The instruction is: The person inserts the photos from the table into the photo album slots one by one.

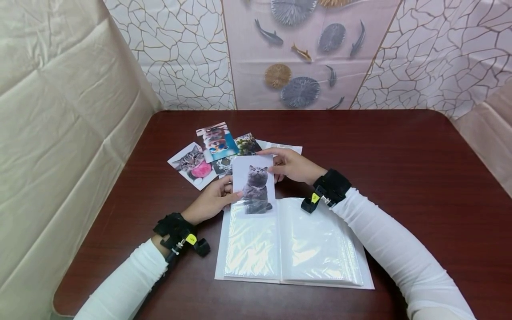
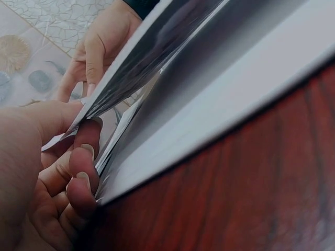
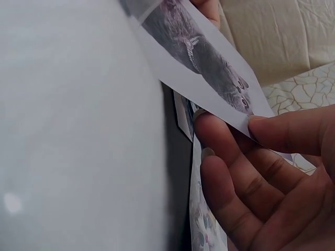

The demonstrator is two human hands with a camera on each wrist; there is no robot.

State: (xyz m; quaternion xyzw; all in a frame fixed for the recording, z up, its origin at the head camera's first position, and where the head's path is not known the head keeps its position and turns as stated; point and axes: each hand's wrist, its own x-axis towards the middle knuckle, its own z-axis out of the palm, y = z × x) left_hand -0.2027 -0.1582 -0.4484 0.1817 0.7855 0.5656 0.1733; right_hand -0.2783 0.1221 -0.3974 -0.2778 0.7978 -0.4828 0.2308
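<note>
A photo of a grey cat (image 1: 256, 180) stands over the left page of an open photo album (image 1: 320, 249). Its lower end is behind the clear plastic of a pocket (image 1: 250, 249). With thumb and fingers, my left hand (image 1: 212, 201) pinches the photo's left edge, close to the pocket's mouth. The right hand (image 1: 296, 164) holds the upper right edge; in the right wrist view its thumb (image 3: 288, 130) lies on the picture side, near the cat's head. How deep the photo reaches is hard to tell.
Behind the album lie several loose photos, among them a tabby cat with a pink item (image 1: 194, 164) and one with a blue background (image 1: 218, 144). A pale sheet (image 1: 290, 147) lies partly behind the right hand. The dark red table (image 1: 420, 200) meets a patterned cloth at the back.
</note>
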